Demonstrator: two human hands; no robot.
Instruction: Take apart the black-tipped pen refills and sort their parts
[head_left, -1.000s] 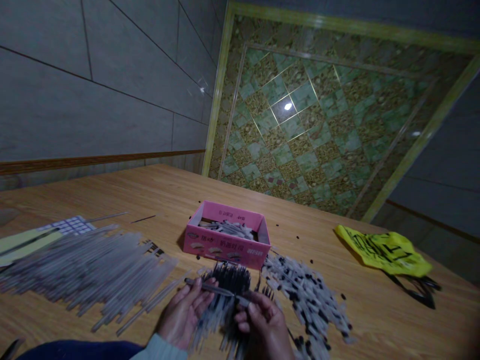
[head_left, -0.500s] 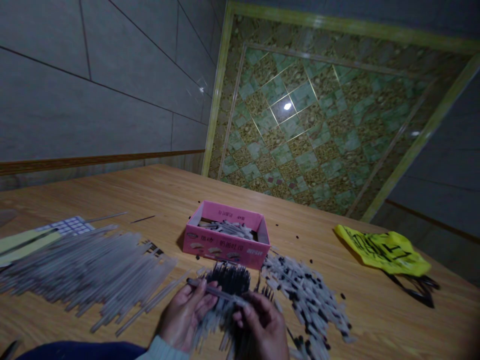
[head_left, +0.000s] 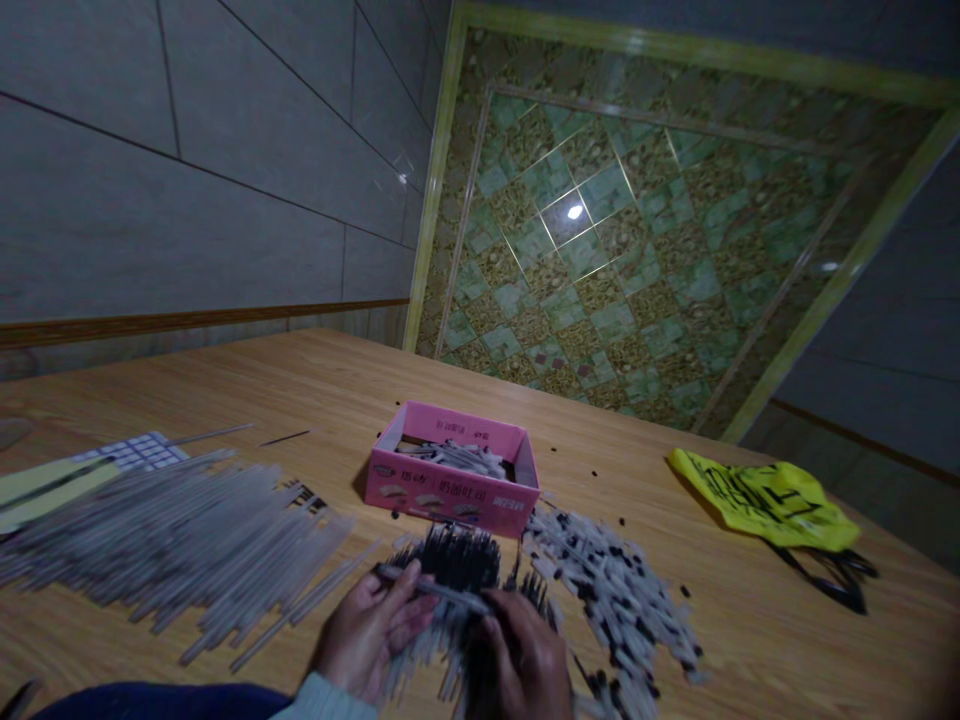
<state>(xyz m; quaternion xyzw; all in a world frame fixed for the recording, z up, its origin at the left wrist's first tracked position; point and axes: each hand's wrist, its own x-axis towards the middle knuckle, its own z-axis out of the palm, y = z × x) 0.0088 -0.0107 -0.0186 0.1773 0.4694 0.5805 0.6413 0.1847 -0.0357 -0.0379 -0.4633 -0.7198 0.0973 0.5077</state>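
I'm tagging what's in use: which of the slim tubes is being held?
The dark-ended tube spanning from the left hand to the right hand; the long translucent tubes piled at left lie on the table, away from both hands.

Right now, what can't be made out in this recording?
All in the head view:
Right end of the thin tube: covered by the right hand.
Part of the floor of the pink box: hidden under loose pieces.
Dark thing at lower left: cut off by the picture's edge.
Black specks: too small to identify.
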